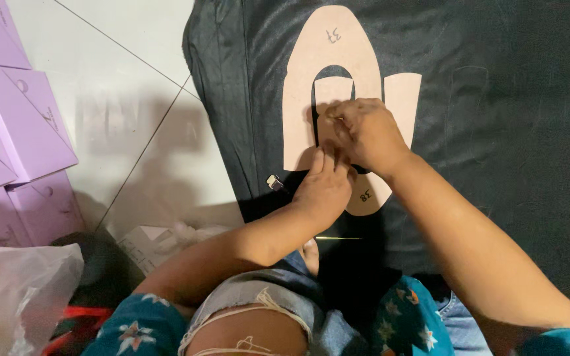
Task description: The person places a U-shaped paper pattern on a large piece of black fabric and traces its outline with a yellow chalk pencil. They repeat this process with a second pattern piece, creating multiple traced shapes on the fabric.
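Observation:
A large tan U-shaped paper pattern (pixel 311 72) lies flat on a black sheet of material (pixel 496 132) spread on the floor. A second tan pattern piece (pixel 400 95) lies under and beside it. My left hand (pixel 324 188) presses its fingers down on the patterns' lower edge. My right hand (pixel 364 132) rests on the patterns with fingers pinched near the inner cut-out; whether it holds a thin marking tool I cannot tell. Faint traced outlines show on the black material to the right.
Several lilac cardboard boxes (pixel 14 125) are stacked at the left on the white tiled floor (pixel 133 79). A small metal clip (pixel 275 182) lies by the black sheet's edge. A clear plastic bag (pixel 14 296) sits at bottom left. My knees in torn jeans fill the bottom.

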